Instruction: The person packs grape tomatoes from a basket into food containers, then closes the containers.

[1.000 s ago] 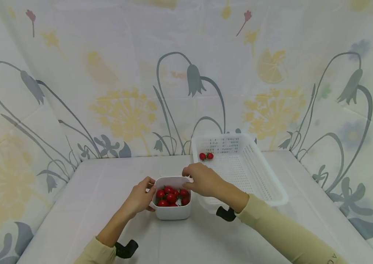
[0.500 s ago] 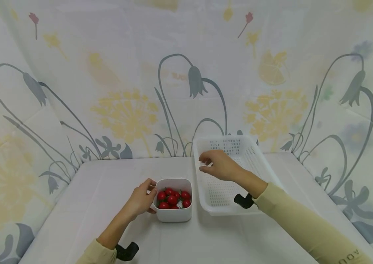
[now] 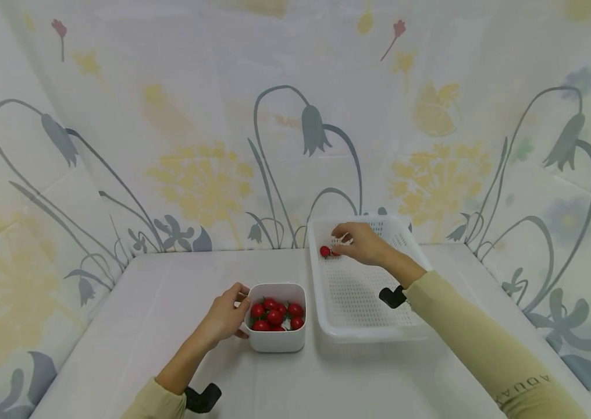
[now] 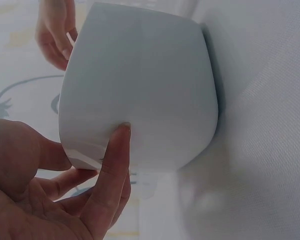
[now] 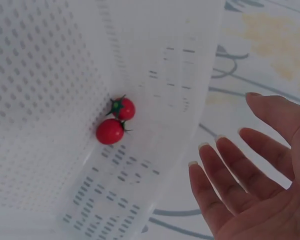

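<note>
A white container point(image 3: 277, 343) with several red cherry tomatoes point(image 3: 275, 317) in it stands on the table. My left hand point(image 3: 224, 315) holds its left side; in the left wrist view, the thumb lies at the rim and a finger point(image 4: 112, 170) touches the outer wall. My right hand point(image 3: 362, 242) is over the back of a white perforated basket point(image 3: 374, 333), holding nothing. Its fingers are loosely bent and apart in the right wrist view. Two cherry tomatoes point(image 5: 110, 131) with green stems lie below it in the basket's back left corner; the hand partly covers one in the head view.
The basket stands right of the container, with a narrow gap between them. A white cloth covers the table point(image 3: 170, 279). Behind it hangs a flower-printed sheet point(image 3: 212, 116). Each wrist wears a black camera mount point(image 3: 392, 297).
My right hand has moved from the container's right rim up and rightward, over the back of the basket. My left hand has stayed at the container, which stands in place.
</note>
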`<control>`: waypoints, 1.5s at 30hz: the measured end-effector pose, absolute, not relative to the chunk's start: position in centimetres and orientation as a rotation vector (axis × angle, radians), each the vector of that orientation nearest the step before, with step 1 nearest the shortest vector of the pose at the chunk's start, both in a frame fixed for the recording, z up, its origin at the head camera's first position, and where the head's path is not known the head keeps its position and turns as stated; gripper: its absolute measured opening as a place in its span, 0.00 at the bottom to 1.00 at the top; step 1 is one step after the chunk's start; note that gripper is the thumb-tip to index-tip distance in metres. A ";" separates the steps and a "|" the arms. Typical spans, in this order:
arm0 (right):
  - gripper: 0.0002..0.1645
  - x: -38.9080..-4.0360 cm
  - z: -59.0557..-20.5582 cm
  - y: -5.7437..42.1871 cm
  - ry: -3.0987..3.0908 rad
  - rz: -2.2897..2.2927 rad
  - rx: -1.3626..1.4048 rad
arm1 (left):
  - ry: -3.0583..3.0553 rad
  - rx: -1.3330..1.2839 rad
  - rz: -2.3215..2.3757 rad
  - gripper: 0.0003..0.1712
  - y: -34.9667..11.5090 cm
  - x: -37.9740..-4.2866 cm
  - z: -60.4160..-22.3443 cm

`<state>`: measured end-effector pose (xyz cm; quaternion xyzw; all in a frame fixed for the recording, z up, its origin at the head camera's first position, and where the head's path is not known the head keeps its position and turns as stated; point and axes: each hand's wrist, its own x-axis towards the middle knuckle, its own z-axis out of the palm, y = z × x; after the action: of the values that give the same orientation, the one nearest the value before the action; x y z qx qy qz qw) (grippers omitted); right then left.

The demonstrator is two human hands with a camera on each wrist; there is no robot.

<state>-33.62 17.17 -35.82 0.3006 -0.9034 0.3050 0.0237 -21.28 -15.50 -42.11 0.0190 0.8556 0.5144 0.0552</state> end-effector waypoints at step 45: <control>0.27 -40.3 -43.0 17.0 -3.143 1.150 0.384 | 2.603 0.059 1.582 0.10 -15.5 -21.3 -42.2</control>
<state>-40.26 16.97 -42.99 0.1132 -0.9270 0.3392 -0.1132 -21.35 -15.54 -42.23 0.0193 0.8534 0.5188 0.0474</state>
